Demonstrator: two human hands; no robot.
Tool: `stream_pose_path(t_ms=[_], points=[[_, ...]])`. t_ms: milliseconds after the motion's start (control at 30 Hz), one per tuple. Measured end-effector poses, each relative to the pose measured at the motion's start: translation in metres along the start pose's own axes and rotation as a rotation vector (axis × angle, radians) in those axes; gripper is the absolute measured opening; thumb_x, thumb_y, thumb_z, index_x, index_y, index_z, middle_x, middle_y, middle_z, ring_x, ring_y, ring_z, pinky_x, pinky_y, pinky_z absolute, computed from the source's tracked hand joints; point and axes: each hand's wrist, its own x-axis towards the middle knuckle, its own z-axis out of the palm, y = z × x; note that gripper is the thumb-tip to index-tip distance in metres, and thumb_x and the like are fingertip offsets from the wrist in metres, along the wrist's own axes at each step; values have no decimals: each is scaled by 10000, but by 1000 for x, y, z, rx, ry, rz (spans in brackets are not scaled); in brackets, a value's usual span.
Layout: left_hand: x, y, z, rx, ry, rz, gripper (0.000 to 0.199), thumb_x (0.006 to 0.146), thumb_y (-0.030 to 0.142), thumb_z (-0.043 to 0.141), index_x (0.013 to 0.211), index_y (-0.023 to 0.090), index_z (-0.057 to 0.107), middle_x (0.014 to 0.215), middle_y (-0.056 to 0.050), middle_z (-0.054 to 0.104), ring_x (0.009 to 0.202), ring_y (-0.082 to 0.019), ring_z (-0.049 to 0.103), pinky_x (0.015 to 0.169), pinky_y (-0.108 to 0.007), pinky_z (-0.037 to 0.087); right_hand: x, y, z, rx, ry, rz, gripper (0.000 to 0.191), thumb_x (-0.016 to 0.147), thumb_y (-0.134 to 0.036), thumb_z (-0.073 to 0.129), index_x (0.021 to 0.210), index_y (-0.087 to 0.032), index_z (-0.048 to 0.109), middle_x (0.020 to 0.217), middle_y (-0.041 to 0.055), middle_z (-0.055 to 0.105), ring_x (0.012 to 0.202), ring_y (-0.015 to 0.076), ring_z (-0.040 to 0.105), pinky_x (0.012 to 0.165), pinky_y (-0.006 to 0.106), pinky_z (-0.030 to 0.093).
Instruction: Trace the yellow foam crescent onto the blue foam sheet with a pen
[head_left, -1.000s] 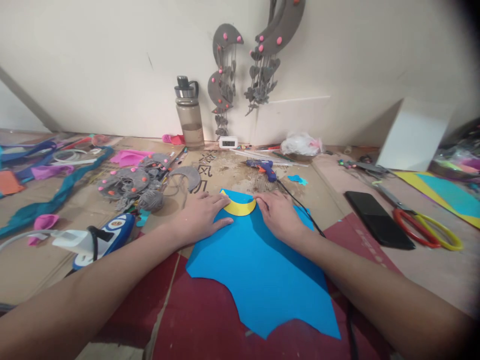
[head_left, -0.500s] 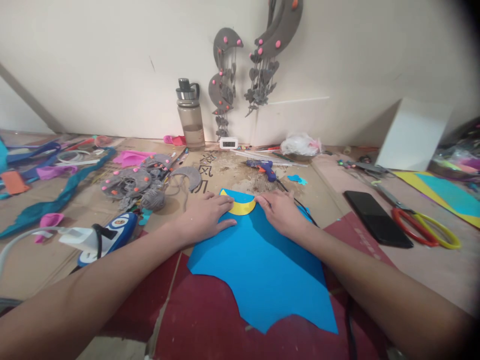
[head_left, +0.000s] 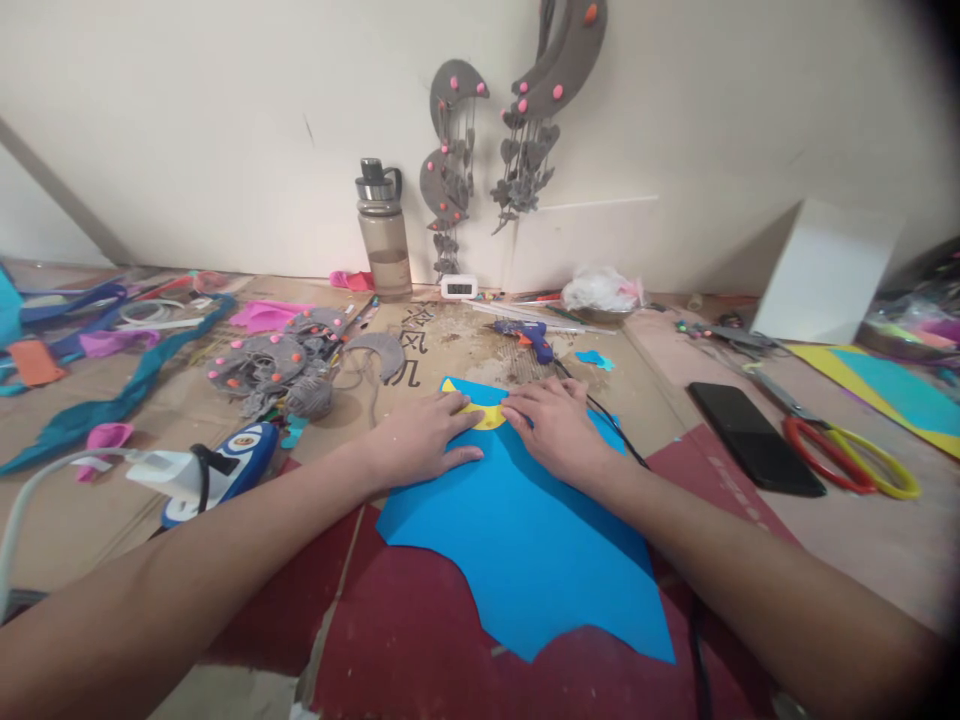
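A blue craft sheet (head_left: 540, 560) with scalloped cut-outs along its near edge lies in front of me. On its far end rests a yellow crescent piece (head_left: 491, 417), partly hidden under my fingers. My left hand (head_left: 431, 435) lies flat over the crescent's left part, fingers stretched and thumb apart on the blue sheet. From the other side my right hand (head_left: 555, 425) presses its fingertips onto the crescent's right end, with the fingers slightly bent and nothing gripped in them. Both hands are open.
Beyond the sheet lies a blue glue gun (head_left: 525, 335) with a black cord. A phone (head_left: 754, 438) and red-and-yellow-handled scissors (head_left: 847, 440) are at right. Grey felt crescents (head_left: 277, 360) and a power strip (head_left: 225, 475) lie left. A water bottle (head_left: 385, 240) stands against the wall.
My right hand has shifted slightly left, its fingers now covering the crescent's right end. My left fingers have slid further over the yellow piece. The blue sheet stays in place.
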Motion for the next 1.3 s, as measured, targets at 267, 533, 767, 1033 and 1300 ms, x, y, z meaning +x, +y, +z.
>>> stream_pose_path(t_ms=[267,533,767,1033,1300], points=[[-2,-1,5,-61,104,-19,478,977,527,511,1306,189,591,1309,-133,604,1199,-300,586,1012,-442,491,0,2,-2,-72,110,108,322,989,-343,489,1208,-221,690,1382,87,611,1280,333,453,1030,509,283],[-6,-2,11,33,260,72,334,1002,439,513,1045,157,686,1049,-114,693,1014,-253,647,895,-393,521,1,5,3,124,145,73,284,1003,-314,466,1145,-240,700,1296,76,656,1217,289,510,997,472,334],[-10,-5,8,15,666,-144,253,989,272,492,817,177,651,786,-42,692,736,-162,646,656,-268,478,0,1,-2,399,78,-39,423,1061,-392,287,1299,-259,611,1175,68,736,1150,240,600,981,453,374],[-4,-4,0,-926,883,-548,229,940,418,538,930,189,523,685,38,598,477,-111,618,455,-223,494,2,0,10,-29,33,142,605,1015,-507,354,1535,-201,394,1627,121,332,1440,431,277,1043,654,301],[7,-3,2,-1240,692,-715,194,878,213,629,943,192,448,852,23,635,597,-122,716,555,-244,611,-2,-5,9,-93,-64,-4,513,1012,-517,394,1406,-239,567,1538,95,486,1451,402,308,1106,663,222]])
